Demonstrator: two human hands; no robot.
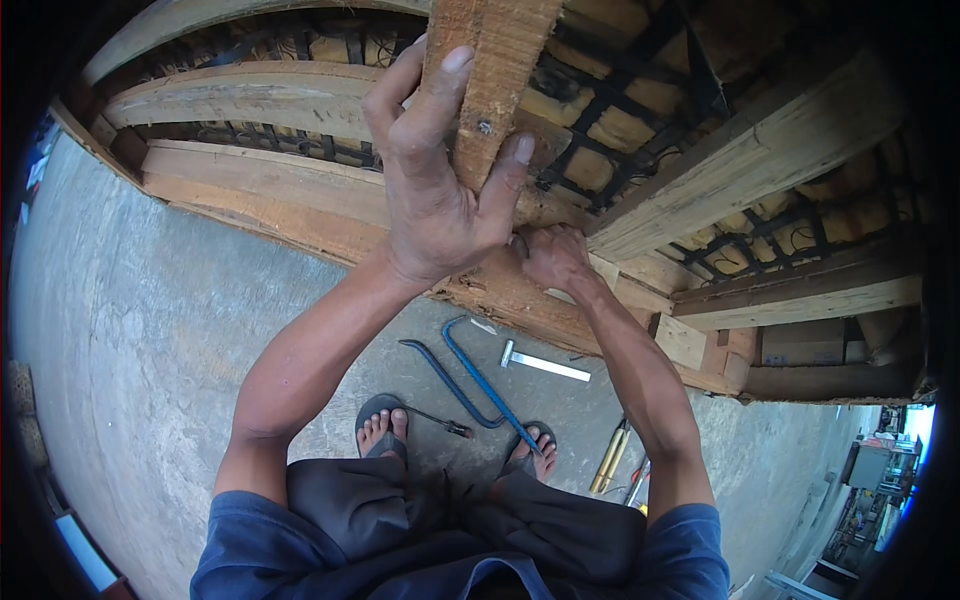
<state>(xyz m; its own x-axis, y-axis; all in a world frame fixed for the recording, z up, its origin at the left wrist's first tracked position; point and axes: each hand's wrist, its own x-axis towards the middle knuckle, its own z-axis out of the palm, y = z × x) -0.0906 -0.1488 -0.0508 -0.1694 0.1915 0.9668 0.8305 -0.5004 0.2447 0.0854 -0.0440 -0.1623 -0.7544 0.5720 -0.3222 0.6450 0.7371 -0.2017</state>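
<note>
In front of me a wooden beam (505, 70) rises toward the top of the view, part of a rough wooden frame. My left hand (430, 190) is closed around its lower end, with the thumb on the right side and the fingers on the left. Just below and to the right, my right hand (557, 258) is curled in a fist close to the bottom rail (500, 290). A small dark tip shows at its left edge, but what the fist holds is hidden.
Black webbing straps (620, 95) and yellowish padding fill the frame. On the concrete floor (170, 330) by my feet lie a blue pry bar (480, 370), a darker bar (440, 372), a try square (545, 364), a thin dark tool (440, 418) and yellow-handled cutters (610, 458).
</note>
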